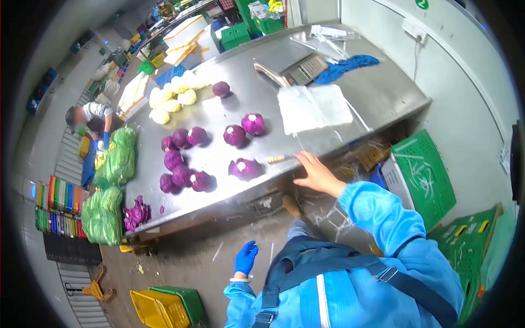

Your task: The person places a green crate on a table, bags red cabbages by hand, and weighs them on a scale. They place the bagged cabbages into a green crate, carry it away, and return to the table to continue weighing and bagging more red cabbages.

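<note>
My right hand [318, 176], bare, reaches over the front edge of the steel table with thumb and fingers apart. Its fingertips are right by a short light-coloured handle [277, 159] lying at that edge. Close to the handle sits a purple cabbage [245, 169] with loose outer leaves. Two trimmed purple cabbages [235, 135] lie behind it, and several more [181, 175] are grouped to the left. My left hand [246, 258], in a blue glove, hangs below the table in front of my body, fingers loosely bent and nothing visible in it.
On the steel table [219, 117] are pale cabbages [178, 94], a scale [295, 68], a blue cloth [350, 66] and white plastic sheets [314, 109]. Green bags [104, 216] stand at its left end, near another person [98, 117]. Crates [424, 172] stand right; a yellow bin [158, 309] is below.
</note>
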`<action>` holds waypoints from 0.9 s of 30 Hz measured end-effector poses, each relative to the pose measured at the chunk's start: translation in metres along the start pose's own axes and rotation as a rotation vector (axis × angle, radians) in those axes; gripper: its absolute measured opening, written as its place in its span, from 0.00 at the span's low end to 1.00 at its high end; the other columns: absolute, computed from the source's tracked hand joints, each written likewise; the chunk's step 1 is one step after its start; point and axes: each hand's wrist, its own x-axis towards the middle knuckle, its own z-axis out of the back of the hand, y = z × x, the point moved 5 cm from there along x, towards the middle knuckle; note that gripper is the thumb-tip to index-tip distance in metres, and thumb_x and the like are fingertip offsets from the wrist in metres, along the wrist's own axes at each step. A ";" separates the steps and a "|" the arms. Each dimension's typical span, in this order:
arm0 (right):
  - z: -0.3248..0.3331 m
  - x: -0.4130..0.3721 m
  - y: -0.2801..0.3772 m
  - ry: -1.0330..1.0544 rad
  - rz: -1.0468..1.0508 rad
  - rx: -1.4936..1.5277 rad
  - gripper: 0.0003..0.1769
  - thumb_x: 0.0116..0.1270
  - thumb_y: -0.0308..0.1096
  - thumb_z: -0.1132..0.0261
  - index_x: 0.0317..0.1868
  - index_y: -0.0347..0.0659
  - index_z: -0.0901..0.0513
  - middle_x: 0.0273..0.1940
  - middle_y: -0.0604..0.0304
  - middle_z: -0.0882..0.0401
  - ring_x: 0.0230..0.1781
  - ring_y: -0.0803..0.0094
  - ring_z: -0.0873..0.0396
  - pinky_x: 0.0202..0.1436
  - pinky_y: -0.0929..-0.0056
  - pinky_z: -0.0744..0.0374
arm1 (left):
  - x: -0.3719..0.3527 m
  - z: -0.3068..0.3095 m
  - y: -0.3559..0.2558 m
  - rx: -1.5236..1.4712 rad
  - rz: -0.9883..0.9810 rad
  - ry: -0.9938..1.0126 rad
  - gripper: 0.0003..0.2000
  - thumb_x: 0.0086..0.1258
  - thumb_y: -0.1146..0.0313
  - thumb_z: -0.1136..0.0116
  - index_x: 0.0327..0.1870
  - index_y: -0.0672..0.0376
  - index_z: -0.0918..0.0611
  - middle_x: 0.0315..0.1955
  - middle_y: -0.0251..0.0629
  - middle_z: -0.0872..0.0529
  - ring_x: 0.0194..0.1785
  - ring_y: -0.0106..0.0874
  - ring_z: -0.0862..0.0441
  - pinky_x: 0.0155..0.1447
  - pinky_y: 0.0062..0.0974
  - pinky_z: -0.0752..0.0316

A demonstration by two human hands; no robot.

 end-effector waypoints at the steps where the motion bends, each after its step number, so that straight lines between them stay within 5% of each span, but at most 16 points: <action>1: -0.012 0.042 -0.006 -0.049 -0.002 -0.003 0.47 0.53 0.41 0.25 0.70 0.42 0.38 0.68 0.43 0.40 0.67 0.44 0.37 0.70 0.56 0.33 | 0.025 0.006 -0.014 -0.032 -0.048 -0.016 0.19 0.72 0.64 0.40 0.62 0.58 0.23 0.47 0.42 0.14 0.48 0.31 0.16 0.53 0.27 0.22; 8: -0.094 0.266 -0.052 0.019 -0.078 -0.166 0.55 0.40 0.40 0.18 0.70 0.48 0.37 0.70 0.43 0.43 0.66 0.40 0.37 0.64 0.44 0.30 | 0.208 0.069 -0.140 -0.393 -0.153 -0.291 0.19 0.69 0.74 0.40 0.60 0.64 0.23 0.50 0.37 0.16 0.54 0.28 0.20 0.56 0.27 0.24; 10: -0.120 0.301 -0.073 0.109 -0.064 -0.193 0.56 0.38 0.42 0.18 0.70 0.49 0.36 0.69 0.44 0.41 0.65 0.41 0.36 0.62 0.45 0.28 | 0.260 0.088 -0.150 -0.116 -0.251 -0.388 0.26 0.69 0.78 0.43 0.69 0.59 0.31 0.54 0.42 0.20 0.48 0.28 0.21 0.52 0.26 0.24; 15: -0.134 0.331 -0.114 0.225 -0.137 -0.052 0.55 0.37 0.45 0.19 0.69 0.48 0.34 0.60 0.46 0.31 0.57 0.42 0.29 0.60 0.54 0.25 | 0.347 0.092 -0.199 -0.028 -0.099 -0.416 0.41 0.60 0.73 0.32 0.75 0.54 0.40 0.68 0.42 0.31 0.57 0.36 0.26 0.59 0.34 0.29; 19: -0.077 0.366 -0.158 0.183 -0.420 0.625 0.52 0.39 0.46 0.20 0.66 0.38 0.32 0.61 0.42 0.29 0.59 0.48 0.27 0.63 0.59 0.26 | 0.398 0.087 -0.194 0.148 -0.256 -0.482 0.48 0.53 0.63 0.25 0.75 0.58 0.42 0.71 0.51 0.39 0.74 0.44 0.41 0.73 0.41 0.39; 20: -0.043 0.384 -0.164 0.103 -0.400 0.558 0.53 0.39 0.46 0.19 0.66 0.37 0.32 0.62 0.42 0.30 0.61 0.49 0.28 0.63 0.59 0.27 | 0.405 0.085 -0.194 0.246 -0.195 -0.444 0.52 0.50 0.57 0.23 0.76 0.58 0.44 0.73 0.56 0.46 0.78 0.49 0.52 0.76 0.45 0.46; 24: 0.085 0.477 -0.218 -0.317 -0.300 -0.166 0.52 0.40 0.50 0.21 0.67 0.45 0.32 0.59 0.46 0.31 0.56 0.41 0.29 0.60 0.53 0.25 | 0.415 0.066 -0.213 0.246 -0.062 -0.383 0.58 0.44 0.54 0.20 0.76 0.58 0.45 0.75 0.59 0.54 0.79 0.52 0.54 0.76 0.46 0.46; 27: 0.114 0.516 -0.272 -0.150 -0.322 -0.385 0.52 0.41 0.52 0.22 0.68 0.48 0.33 0.61 0.46 0.32 0.56 0.37 0.30 0.60 0.50 0.25 | 0.423 0.047 -0.203 0.228 -0.051 -0.365 0.58 0.43 0.54 0.19 0.76 0.59 0.46 0.76 0.57 0.54 0.79 0.51 0.54 0.77 0.43 0.48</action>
